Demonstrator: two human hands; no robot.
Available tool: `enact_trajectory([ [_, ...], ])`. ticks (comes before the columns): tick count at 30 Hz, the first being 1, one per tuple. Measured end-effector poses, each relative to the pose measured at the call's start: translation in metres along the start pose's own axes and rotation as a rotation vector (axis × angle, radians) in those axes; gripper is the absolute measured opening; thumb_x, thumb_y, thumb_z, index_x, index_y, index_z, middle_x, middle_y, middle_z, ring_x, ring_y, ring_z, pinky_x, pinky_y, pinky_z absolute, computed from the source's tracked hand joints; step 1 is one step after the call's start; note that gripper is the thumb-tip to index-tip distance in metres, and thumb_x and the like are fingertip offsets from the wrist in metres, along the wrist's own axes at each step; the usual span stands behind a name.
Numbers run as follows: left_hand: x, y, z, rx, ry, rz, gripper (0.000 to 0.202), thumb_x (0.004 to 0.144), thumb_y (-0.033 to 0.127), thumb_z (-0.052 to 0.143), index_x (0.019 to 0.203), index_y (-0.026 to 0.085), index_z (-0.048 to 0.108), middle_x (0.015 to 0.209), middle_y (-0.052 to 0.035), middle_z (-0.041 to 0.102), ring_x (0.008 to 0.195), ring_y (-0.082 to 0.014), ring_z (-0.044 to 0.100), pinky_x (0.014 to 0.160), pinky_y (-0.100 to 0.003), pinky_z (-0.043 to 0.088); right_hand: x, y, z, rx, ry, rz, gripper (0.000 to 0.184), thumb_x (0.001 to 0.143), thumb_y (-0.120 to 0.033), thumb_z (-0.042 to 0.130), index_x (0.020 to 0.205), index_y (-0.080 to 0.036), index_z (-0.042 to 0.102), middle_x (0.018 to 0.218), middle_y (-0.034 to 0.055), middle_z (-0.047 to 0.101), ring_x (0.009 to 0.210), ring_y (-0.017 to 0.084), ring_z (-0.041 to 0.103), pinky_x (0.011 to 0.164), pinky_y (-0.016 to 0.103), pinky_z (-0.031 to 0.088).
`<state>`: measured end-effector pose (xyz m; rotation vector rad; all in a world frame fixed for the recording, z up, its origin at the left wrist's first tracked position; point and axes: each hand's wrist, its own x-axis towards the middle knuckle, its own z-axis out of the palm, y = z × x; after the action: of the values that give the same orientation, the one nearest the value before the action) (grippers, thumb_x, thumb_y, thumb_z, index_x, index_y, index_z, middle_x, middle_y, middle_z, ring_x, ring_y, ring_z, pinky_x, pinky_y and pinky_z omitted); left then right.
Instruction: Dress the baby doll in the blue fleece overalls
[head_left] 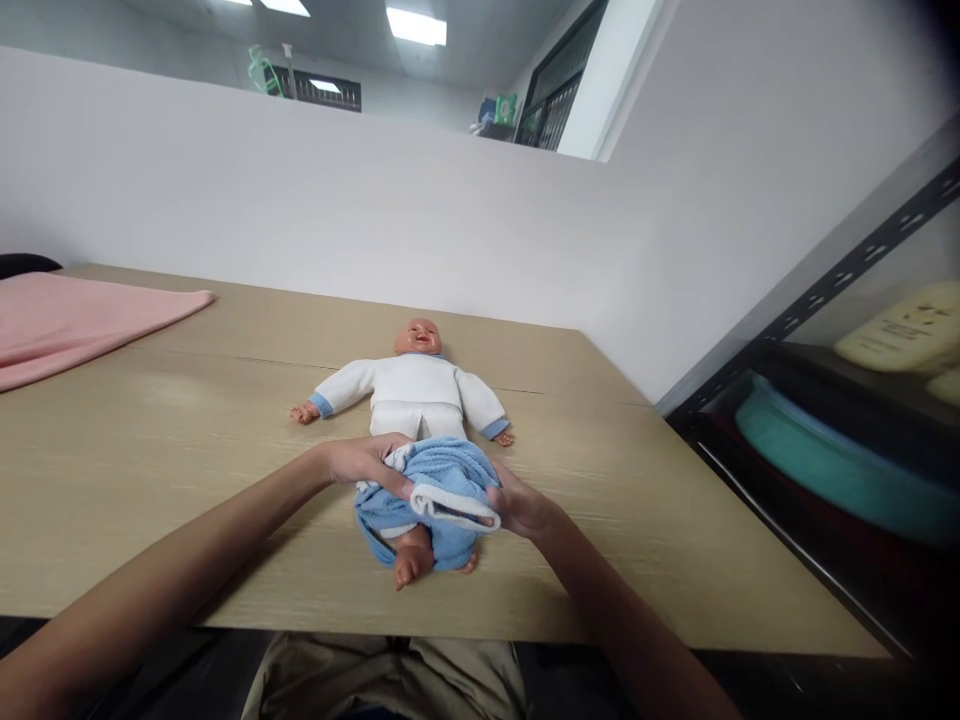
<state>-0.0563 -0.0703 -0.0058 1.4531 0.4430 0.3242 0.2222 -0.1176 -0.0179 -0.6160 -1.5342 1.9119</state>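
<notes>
The table (675,530) spreads out before you, its far side against the white wall (360,200). A pink cloth (67,320) lies at its far left, well apart from your work. The doll (417,395) lies on its back near the table's middle, straight in front of you. Its long axis runs away from you, roughly square to the near edge: head (420,337) toward the wall, feet toward your lap, arms spread to both sides.

As far as you can judge, the upper body is fully dressed: white clothing (390,378) covers trunk and arms. The lower part looks only partly done. Your blue terry garment (450,465) sits bunched around and over the legs, short of the waist, so what seems left is drawing it up and smoothing it.

Your left hand (367,463) grips the garment's left side, thumb laid over the cloth; its other fingertips are mostly hidden. Your right hand (521,503) pinches the right end of a white-edged band (454,510), thumb and fingers close together.

Below the cloth, the foot on your left (413,565) is bare and well out, while only a little of the other foot (470,564) shows.
</notes>
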Motion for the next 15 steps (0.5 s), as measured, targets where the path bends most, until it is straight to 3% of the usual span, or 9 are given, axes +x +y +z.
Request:
enact_trajectory([
  [2, 0.000, -0.001, 0.000, -0.030, 0.021, -0.001, 0.057, 0.069, 0.064, 0.104, 0.088, 0.017, 0.078, 0.078, 0.0003, 0.071, 0.076, -0.0177, 0.065, 0.078, -0.028, 0.058, -0.001, -0.001, -0.003, -0.052, -0.039, -0.010, 0.097, 0.055, -0.078, 0.106, 0.127, -0.021, 0.073, 0.105, 0.0066, 0.078, 0.101, 0.029, 0.075, 0.095, 0.039, 0.061],
  [4, -0.001, -0.002, 0.001, -0.064, 0.071, 0.002, 0.059, 0.068, 0.067, 0.103, 0.086, 0.018, 0.076, 0.078, 0.0005, 0.071, 0.081, -0.0193, 0.068, 0.083, -0.030, 0.058, -0.001, -0.008, -0.003, -0.150, -0.008, -0.019, 0.100, 0.057, -0.066, 0.109, 0.138, -0.022, 0.070, 0.123, 0.0108, 0.079, 0.117, 0.033, 0.075, 0.106, 0.044, 0.059],
  [6, -0.001, -0.002, 0.002, -0.071, 0.118, 0.007, 0.059, 0.069, 0.068, 0.102, 0.088, 0.018, 0.077, 0.080, -0.0002, 0.072, 0.086, -0.0211, 0.069, 0.086, -0.031, 0.058, -0.001, -0.017, 0.002, -0.319, 0.101, -0.072, 0.086, 0.070, -0.052, 0.105, 0.142, -0.023, 0.069, 0.131, 0.0103, 0.078, 0.122, 0.033, 0.072, 0.109, 0.044, 0.057],
  [7, -0.002, -0.002, 0.003, -0.064, 0.129, 0.008, 0.059, 0.071, 0.068, 0.101, 0.092, 0.018, 0.078, 0.084, -0.0010, 0.074, 0.089, -0.0223, 0.070, 0.089, -0.033, 0.058, 0.000, -0.022, 0.005, -0.426, 0.172, -0.112, 0.070, 0.077, -0.046, 0.099, 0.137, -0.022, 0.071, 0.126, 0.0083, 0.078, 0.118, 0.031, 0.072, 0.106, 0.042, 0.057],
  [10, -0.003, 0.003, 0.005, -0.021, 0.133, -0.020, 0.061, 0.075, 0.068, 0.099, 0.108, 0.020, 0.079, 0.102, -0.0032, 0.081, 0.104, -0.0270, 0.073, 0.101, -0.038, 0.057, -0.004, -0.032, 0.019, -0.706, 0.389, -0.220, 0.020, 0.091, -0.035, 0.076, 0.104, -0.021, 0.074, 0.092, 0.0010, 0.072, 0.086, 0.023, 0.064, 0.083, 0.033, 0.054],
  [12, -0.002, 0.008, 0.008, 0.014, 0.128, -0.040, 0.068, 0.074, 0.073, 0.097, 0.116, 0.022, 0.079, 0.118, -0.0044, 0.082, 0.117, -0.0306, 0.073, 0.110, -0.041, 0.055, -0.010, -0.030, 0.032, -0.796, 0.530, -0.236, 0.016, 0.096, -0.034, 0.064, 0.096, -0.021, 0.072, 0.084, 0.0004, 0.069, 0.079, 0.022, 0.060, 0.078, 0.033, 0.051],
  [15, 0.001, 0.018, 0.018, 0.120, 0.060, 0.030, 0.072, 0.078, 0.072, 0.095, 0.125, 0.021, 0.077, 0.131, -0.0083, 0.081, 0.131, -0.0359, 0.069, 0.118, -0.044, 0.052, -0.022, -0.013, 0.056, -0.752, 0.735, -0.192, 0.026, 0.097, -0.037, 0.065, 0.114, -0.021, 0.076, 0.103, 0.0066, 0.079, 0.099, 0.030, 0.071, 0.091, 0.039, 0.057],
])
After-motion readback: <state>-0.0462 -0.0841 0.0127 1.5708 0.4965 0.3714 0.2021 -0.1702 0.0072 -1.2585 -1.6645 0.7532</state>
